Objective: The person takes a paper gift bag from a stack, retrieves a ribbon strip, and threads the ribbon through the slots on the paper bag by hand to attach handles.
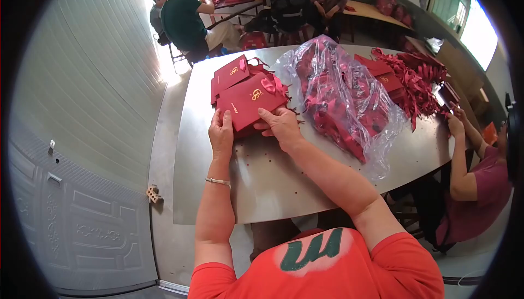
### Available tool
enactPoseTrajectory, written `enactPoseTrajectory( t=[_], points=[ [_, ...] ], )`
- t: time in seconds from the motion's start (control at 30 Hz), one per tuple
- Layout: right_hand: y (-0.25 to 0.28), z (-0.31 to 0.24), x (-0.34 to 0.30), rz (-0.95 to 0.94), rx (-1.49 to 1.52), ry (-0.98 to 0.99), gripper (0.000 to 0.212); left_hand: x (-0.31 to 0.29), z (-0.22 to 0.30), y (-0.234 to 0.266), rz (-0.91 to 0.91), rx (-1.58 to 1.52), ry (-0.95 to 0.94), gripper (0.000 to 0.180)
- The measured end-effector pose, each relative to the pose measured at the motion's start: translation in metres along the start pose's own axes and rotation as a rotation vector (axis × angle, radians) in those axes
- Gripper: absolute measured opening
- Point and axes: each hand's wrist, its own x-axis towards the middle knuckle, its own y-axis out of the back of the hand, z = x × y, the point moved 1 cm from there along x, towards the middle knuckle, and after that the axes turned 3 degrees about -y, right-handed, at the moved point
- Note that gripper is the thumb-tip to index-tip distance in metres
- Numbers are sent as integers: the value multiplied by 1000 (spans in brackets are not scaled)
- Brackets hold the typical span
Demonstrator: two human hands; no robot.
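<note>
A flat dark-red paper gift bag point(244, 111) with a gold emblem and a pink ribbon bow lies at the front of a stack on the metal table. My left hand point(221, 129) grips its lower left corner. At its lower right, my right hand point(284, 128) holds the edge, thumb on top and fingers curled beneath. Behind it, more red gift bags point(222, 78) of the same kind overlap, their ribbon ends sticking out at the right. How many bags my fingers take in is hidden.
Right of the stack lies a clear plastic sack point(333, 89) of red bags. Loose red ribboned bags point(415, 78) heap at the far right, where a co-worker point(480, 190) in purple handles something. The metal table point(262, 190) has a curved near edge. Several people sit behind.
</note>
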Motion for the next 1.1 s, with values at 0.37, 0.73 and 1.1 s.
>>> enactPoseTrajectory(
  t=[0.37, 0.73, 1.1],
  points=[
    [12, 16, -39, -86, -511, -6, 34, -4, -9, -1, -45, 120, -118, 51],
    [176, -26, -211, 88, -350, -74, 11, -26, 28, -23, 13, 548, -667, 35],
    [334, -126, -34, 819, -956, 726, 30, -80, 51, -63, -311, 559, -956, 28]
  ],
)
